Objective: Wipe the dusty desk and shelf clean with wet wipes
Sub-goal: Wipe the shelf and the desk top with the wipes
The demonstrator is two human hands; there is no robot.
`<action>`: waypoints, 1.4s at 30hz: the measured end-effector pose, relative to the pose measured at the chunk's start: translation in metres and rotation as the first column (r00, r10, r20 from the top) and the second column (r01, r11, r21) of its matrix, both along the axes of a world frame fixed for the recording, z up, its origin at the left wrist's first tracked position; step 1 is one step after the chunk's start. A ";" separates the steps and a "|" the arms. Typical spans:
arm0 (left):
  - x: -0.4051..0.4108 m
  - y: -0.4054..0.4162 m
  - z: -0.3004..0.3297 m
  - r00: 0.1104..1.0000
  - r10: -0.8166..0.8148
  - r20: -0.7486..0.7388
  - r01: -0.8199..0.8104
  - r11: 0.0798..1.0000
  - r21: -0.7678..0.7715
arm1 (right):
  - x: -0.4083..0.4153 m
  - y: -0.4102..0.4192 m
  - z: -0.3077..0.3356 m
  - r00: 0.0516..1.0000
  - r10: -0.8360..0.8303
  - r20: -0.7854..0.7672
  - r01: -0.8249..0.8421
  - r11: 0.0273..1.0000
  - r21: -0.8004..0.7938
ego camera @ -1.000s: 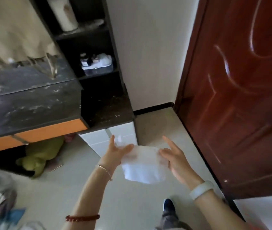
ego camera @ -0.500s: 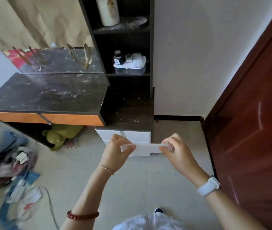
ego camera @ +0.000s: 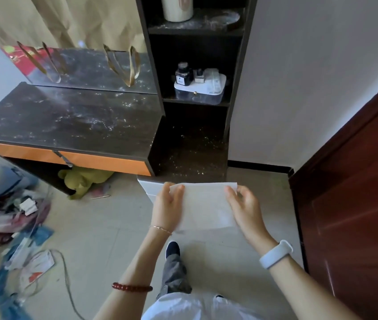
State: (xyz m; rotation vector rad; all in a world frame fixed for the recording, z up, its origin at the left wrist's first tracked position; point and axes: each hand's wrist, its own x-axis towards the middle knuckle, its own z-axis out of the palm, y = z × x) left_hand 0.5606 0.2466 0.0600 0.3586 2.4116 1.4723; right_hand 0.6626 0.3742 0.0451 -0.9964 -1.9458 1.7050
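A white wet wipe is spread flat in front of me, above the floor. My left hand pinches its left edge and my right hand pinches its right edge. Ahead on the left stands the dark desk, its top speckled with pale dust. To its right rises the dark shelf unit, and its lowest surface is dusty too. The wipe hangs just in front of the shelf's white base, apart from it.
A clear box with small bottles sits on the middle shelf, a pale cylinder on the upper one. A mirror leans behind the desk. Clutter and a cable cover the floor at left; a green plush lies under the desk. A red-brown door is at right.
The view swung left and levelled, bringing desk and shelf to centre. The wipe, held folded narrow half a second ago, is now opened out wide between both hands.
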 end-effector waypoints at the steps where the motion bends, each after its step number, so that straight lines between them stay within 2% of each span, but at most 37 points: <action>1: -0.011 0.001 -0.003 1.000 -0.015 -0.014 0.015 1.000 -0.005 | -0.010 0.002 -0.002 1.000 -0.010 0.020 0.012 0.997 -0.083; 4: -0.052 0.004 -0.012 0.996 -0.079 0.032 0.078 0.996 0.044 | -0.046 0.006 -0.003 0.999 0.024 0.025 -0.012 0.920 -0.392; 5: -0.066 0.003 -0.014 0.990 -0.112 0.088 0.104 0.991 0.083 | -0.057 0.007 -0.001 0.999 0.031 0.022 -0.017 0.882 -0.471; 7: -0.099 -0.001 -0.019 0.925 -0.220 0.311 0.143 0.957 0.251 | -0.084 0.007 0.000 0.999 -0.006 0.038 0.024 0.858 -0.514; 9: -0.128 -0.008 -0.023 0.830 -0.315 0.460 0.147 0.919 0.366 | -0.110 0.007 0.003 0.999 -0.031 0.035 0.045 0.852 -0.522; 11: -0.154 -0.013 -0.021 0.835 -0.359 0.418 0.217 0.912 0.348 | -0.130 0.010 0.007 0.995 0.084 0.059 -0.051 0.903 -0.427; 12: -0.167 -0.014 -0.017 0.851 -0.382 0.359 0.269 0.906 0.326 | -0.138 0.012 0.007 0.974 0.197 0.114 -0.150 0.932 -0.331; 14: -0.191 -0.015 -0.003 0.849 -0.467 0.246 0.390 0.869 0.304 | -0.152 0.016 0.016 0.914 0.370 0.165 -0.316 0.906 -0.280; 15: -0.201 -0.014 0.006 0.827 -0.524 0.203 0.456 0.837 0.304 | -0.159 0.018 0.021 0.897 0.416 0.147 -0.362 0.885 -0.294; 17: -0.220 -0.010 0.024 0.751 -0.627 0.209 0.556 0.770 0.312 | -0.174 0.019 0.027 0.882 0.457 0.118 -0.409 0.865 -0.292; 19: -0.236 -0.006 0.039 0.648 -0.722 0.242 0.643 0.689 0.334 | -0.191 0.016 0.034 0.844 0.511 0.162 -0.469 0.850 -0.240; 21: -0.249 -0.003 0.048 0.597 -0.764 0.245 0.687 0.644 0.336 | -0.203 0.013 0.033 0.822 0.524 0.224 -0.494 0.851 -0.177; 23: -0.262 -0.001 0.046 0.589 -0.762 0.269 0.616 0.639 0.461 | -0.210 0.011 0.030 0.864 0.479 0.158 -0.453 0.875 -0.172; 25: -0.270 0.004 0.038 0.548 -0.735 0.400 0.383 0.646 0.660 | -0.214 0.010 0.030 0.921 0.390 0.017 -0.375 0.897 -0.234; 26: -0.269 0.007 0.033 0.516 -0.695 0.501 0.248 0.681 0.689 | -0.216 0.011 0.027 0.941 0.335 -0.036 -0.331 0.899 -0.288; 28: -0.259 0.010 0.015 0.479 -0.550 0.684 0.121 0.813 0.569 | -0.218 0.012 0.024 0.968 0.240 -0.068 -0.248 0.898 -0.363; 30: -0.244 0.009 -0.008 0.530 -0.495 0.688 0.195 0.861 0.470 | -0.220 0.015 0.017 0.980 0.195 -0.027 -0.192 0.919 -0.343; 33: -0.236 0.014 -0.019 0.701 -0.411 0.583 0.213 0.901 0.378 | -0.217 0.021 0.010 0.983 0.181 0.041 -0.159 0.934 -0.319; 36: -0.241 0.026 -0.008 0.789 -0.460 0.408 0.248 0.845 0.473 | -0.214 0.034 0.011 0.980 0.198 0.003 -0.185 0.920 -0.346; 39: -0.249 0.037 0.001 0.760 -0.546 0.352 0.353 0.802 0.483 | -0.212 0.052 0.019 0.982 0.103 -0.157 -0.171 0.837 -0.519; 42: -0.255 0.046 -0.012 0.662 -0.627 0.411 0.446 0.770 0.456 | -0.209 0.065 0.009 0.989 0.116 -0.092 -0.147 0.821 -0.552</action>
